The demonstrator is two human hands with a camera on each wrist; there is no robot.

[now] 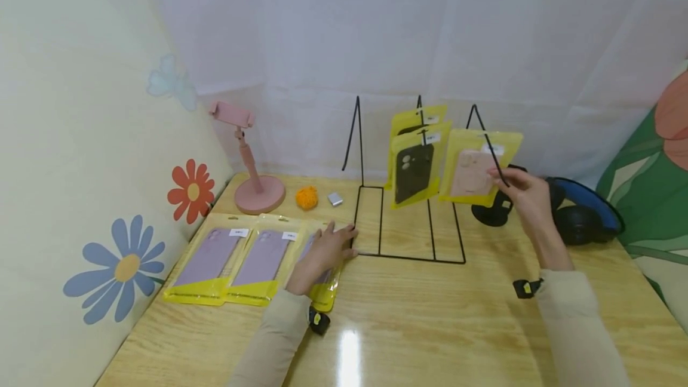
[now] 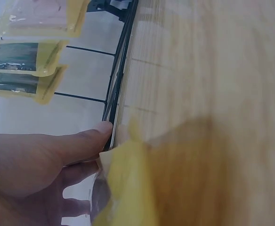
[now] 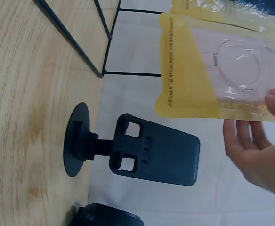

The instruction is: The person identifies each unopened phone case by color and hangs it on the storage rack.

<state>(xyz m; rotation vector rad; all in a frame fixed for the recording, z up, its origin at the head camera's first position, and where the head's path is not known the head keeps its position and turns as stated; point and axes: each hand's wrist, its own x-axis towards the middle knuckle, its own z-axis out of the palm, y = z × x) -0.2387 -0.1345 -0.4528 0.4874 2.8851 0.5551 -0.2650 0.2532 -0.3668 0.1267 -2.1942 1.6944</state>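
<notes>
My right hand [image 1: 529, 199] pinches the side edge of a yellow-bordered pouch holding a pink phone case [image 1: 472, 175], thumb in front. This pouch hangs at the right hook of the black wire display rack [image 1: 405, 257]. In the right wrist view the pink case [image 3: 243, 66] shows a ring on its back. Two pouches with dark phone cases [image 1: 414, 172] hang on the middle hook. My left hand [image 1: 325, 249] touches the rack's front left corner with extended thumb and fingertips. Beneath that hand lies a pouch with a purple case [image 1: 326, 297], partly covered.
Two more pouched purple cases [image 1: 206, 258] lie at the left. Behind them stand a pink phone stand [image 1: 258, 196], an orange ball [image 1: 307, 197] and a small silvery block [image 1: 335, 199]. A black phone stand [image 3: 161, 153] and dark headphones [image 1: 580, 226] are at the right.
</notes>
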